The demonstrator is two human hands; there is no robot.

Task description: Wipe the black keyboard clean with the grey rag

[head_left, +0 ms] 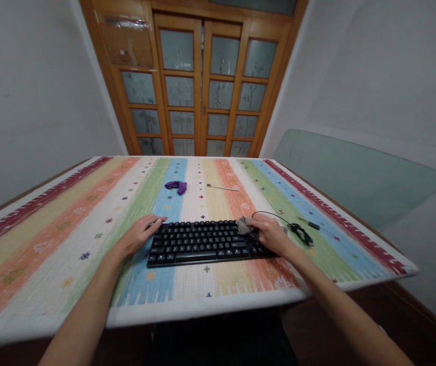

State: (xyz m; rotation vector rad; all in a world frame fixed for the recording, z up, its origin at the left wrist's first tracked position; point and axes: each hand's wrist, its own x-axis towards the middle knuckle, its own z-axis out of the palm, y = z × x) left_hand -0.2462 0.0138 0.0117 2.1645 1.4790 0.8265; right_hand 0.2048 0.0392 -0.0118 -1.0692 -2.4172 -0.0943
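Striped cloth [69, 223] covers the table before wooden doors [198, 81]; left hand [139, 235] rests flat, right hand [269, 234] grips a grey rag [244, 224].

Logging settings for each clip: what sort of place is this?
Probably a room in a home: a wooden door with frosted glass panes, plain white walls, and a table under a striped cloth holding a black keyboard.

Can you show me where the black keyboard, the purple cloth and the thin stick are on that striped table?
black keyboard [203, 243], head view: middle of the key field.
purple cloth [177, 186], head view: centre of the crumpled piece.
thin stick [222, 188], head view: midway along its shaft.
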